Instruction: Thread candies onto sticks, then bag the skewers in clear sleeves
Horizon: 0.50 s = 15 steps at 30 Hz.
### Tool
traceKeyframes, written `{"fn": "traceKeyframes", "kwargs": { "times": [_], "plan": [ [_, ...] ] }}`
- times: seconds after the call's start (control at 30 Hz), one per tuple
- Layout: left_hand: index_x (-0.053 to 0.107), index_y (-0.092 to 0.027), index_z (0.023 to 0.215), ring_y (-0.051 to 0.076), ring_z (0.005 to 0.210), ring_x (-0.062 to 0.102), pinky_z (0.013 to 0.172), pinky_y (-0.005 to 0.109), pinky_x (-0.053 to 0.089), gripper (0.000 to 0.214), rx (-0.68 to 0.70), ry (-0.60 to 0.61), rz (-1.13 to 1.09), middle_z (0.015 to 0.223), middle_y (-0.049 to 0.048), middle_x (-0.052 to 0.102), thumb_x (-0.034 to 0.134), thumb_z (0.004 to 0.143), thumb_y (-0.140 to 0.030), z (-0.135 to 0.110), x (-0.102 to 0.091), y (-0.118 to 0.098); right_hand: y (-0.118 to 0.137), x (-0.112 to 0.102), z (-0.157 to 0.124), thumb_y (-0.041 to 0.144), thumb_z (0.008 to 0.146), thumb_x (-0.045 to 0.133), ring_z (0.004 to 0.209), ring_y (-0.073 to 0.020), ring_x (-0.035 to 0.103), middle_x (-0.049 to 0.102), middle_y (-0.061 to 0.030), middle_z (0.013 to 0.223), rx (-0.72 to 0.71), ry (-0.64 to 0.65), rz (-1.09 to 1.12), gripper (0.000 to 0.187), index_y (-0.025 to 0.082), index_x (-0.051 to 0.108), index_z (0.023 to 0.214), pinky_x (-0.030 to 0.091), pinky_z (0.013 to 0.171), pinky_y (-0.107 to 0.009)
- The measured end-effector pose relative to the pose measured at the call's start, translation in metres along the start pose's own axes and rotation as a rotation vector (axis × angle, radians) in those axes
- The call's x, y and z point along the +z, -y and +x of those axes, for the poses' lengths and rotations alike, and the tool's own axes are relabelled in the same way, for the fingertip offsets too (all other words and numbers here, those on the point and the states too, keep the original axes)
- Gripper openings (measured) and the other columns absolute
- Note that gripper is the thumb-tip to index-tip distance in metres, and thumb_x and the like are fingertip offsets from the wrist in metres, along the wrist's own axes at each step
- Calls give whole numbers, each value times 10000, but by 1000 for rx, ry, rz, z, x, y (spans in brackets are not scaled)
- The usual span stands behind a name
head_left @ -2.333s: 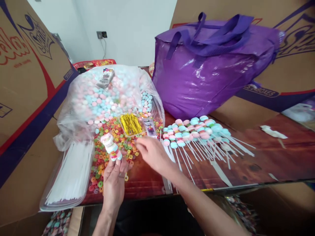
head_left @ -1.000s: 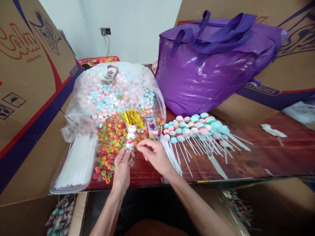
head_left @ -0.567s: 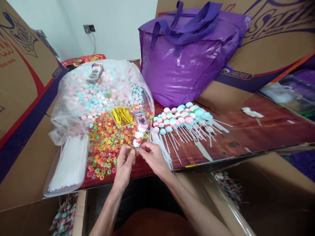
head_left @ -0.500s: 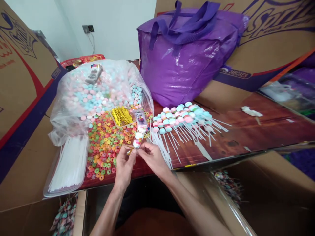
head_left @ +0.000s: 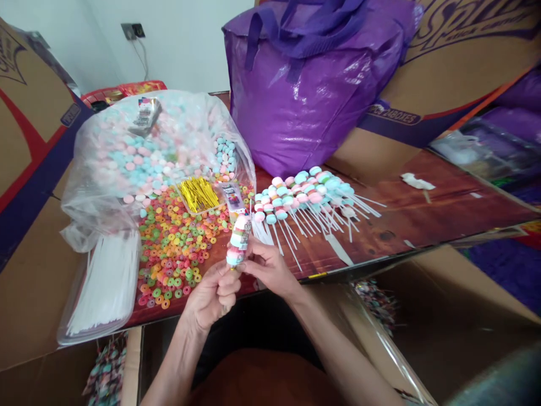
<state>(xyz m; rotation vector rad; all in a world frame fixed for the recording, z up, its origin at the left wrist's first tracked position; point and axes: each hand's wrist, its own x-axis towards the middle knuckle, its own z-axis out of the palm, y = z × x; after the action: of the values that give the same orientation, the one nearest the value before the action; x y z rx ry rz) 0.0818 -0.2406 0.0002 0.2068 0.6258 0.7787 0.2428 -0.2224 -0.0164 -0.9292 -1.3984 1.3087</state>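
Note:
A wrapped marshmallow candy skewer (head_left: 237, 242) stands nearly upright between my hands, its printed clear wrapper around pink, white and blue pieces. My left hand (head_left: 212, 294) is closed around the stick end, just below the candy, where a bit of gold shows. On the other side, the thumb and fingers of my right hand (head_left: 270, 268) grip the wrapper's lower part; some fingertips are hidden behind it. Gold twist ties (head_left: 198, 194) lie in a small clear tray beyond. Printed wrappers (head_left: 232, 197) rest beside that tray, and ring gummies (head_left: 173, 248) spread over the table to the left.
Unwrapped marshmallow skewers (head_left: 304, 194) lie piled at right. A tray of white sticks (head_left: 105, 282) sits at the left edge, below a plastic bag of marshmallows (head_left: 139, 152). A large purple bag (head_left: 313, 101) stands behind. Cardboard boxes (head_left: 456, 316) flank and sit below the table.
My left hand has gone from a fingertip pinch at the wrapper's neck to a closed grip around the stick. My right fingers have moved up along the wrapper. The view has shifted slightly.

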Motion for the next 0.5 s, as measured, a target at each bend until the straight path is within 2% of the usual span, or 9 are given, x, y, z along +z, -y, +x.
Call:
{"fn": "traceKeyframes", "kwargs": {
  "times": [0.07, 0.1, 0.17, 0.23, 0.3, 0.37, 0.4, 0.5],
  "plan": [
    [583, -128, 843, 14, 462, 142, 380, 104, 122, 387, 41, -16, 69, 549, -107, 307, 865, 656, -315, 3, 2, 4, 1, -3, 0, 289, 874, 617, 692, -132, 506, 541, 22, 730, 4, 54, -105, 149, 195, 577, 766, 424, 650, -253],
    [593, -136, 869, 19, 460, 157, 384, 110, 136, 367, 108, -54, 129, 545, -100, 335, 842, 689, -337, 5, 3, 6, 0, -2, 0, 267, 893, 576, 669, -128, 494, 527, 27, 714, 0, 42, -158, 139, 199, 550, 774, 412, 626, -246],
    [612, -160, 910, 32, 457, 219, 401, 126, 185, 299, 322, -177, 284, 548, -77, 412, 776, 771, -367, 10, 5, 13, -1, 4, -3, 240, 908, 525, 660, -131, 491, 516, 24, 714, -27, -47, -265, 137, 209, 498, 778, 386, 585, -237],
    [646, -175, 918, 56, 495, 351, 447, 147, 283, 233, 545, -306, 434, 590, -41, 503, 724, 822, -373, 13, 6, 20, -2, 11, -6, 222, 914, 498, 665, -140, 503, 525, 13, 721, -40, -136, -373, 125, 215, 477, 791, 368, 560, -235],
    [694, -175, 919, 109, 648, 524, 560, 179, 403, 206, 668, -376, 547, 686, 2, 594, 730, 814, -348, 14, 5, 25, 0, 16, -8, 197, 905, 484, 668, -147, 513, 542, 1, 734, -48, -186, -461, 90, 217, 483, 817, 376, 565, -242],
    [730, -171, 929, 163, 815, 597, 682, 215, 462, 213, 682, -387, 598, 781, 29, 646, 765, 778, -316, 15, 3, 28, 3, 18, -9, 177, 881, 484, 664, -149, 517, 553, -3, 739, -50, -192, -494, 64, 215, 495, 831, 399, 590, -253],
    [736, -168, 933, 164, 824, 599, 696, 220, 467, 226, 663, -380, 587, 795, 31, 653, 780, 763, -310, 15, 2, 28, 4, 18, -9, 179, 874, 487, 645, -144, 515, 549, 4, 725, -31, -183, -467, 60, 215, 496, 827, 406, 587, -253],
    [705, -149, 841, 85, 619, 505, 576, 187, 427, 242, 488, -332, 353, 681, -12, 582, 830, 706, -305, 16, -1, 23, 4, 15, -12, 262, 923, 470, 478, -104, 456, 497, 58, 612, 137, -89, -209, 129, 218, 472, 801, 387, 471, -221]
  ]
}}
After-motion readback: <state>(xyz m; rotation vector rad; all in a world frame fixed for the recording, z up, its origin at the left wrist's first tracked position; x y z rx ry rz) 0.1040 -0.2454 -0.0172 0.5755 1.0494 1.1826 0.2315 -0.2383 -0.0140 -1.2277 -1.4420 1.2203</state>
